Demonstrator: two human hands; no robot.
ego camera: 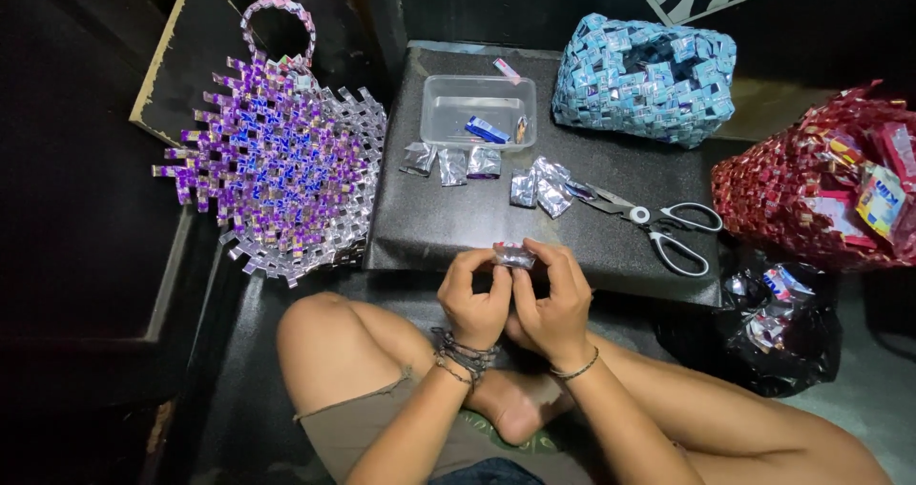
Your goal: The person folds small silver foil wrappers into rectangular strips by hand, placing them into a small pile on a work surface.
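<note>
Small folded foil strip (513,253): silvery, crinkled, faint pink-purple tint. Pinched at both ends between fingertips of left hand (474,299) and right hand (551,304). Held roughly level, just above near edge of black mat, over crossed legs.

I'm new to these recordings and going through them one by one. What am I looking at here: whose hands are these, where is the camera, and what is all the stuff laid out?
There is one picture, taken by a camera on a person's head, looking down. The person sits cross-legged; the two bare hands are their own. The left hand and right hand together pinch a small folded foil piece.

In front lies a dark board. On it: a clear tub with a few small items inside, several more folded foil pieces, and scissors.

Around it are things woven from folded wrappers: a purple bag on the left, a blue bag at the top, a red one on the right. A black plastic bag holds loose wrappers.
</note>
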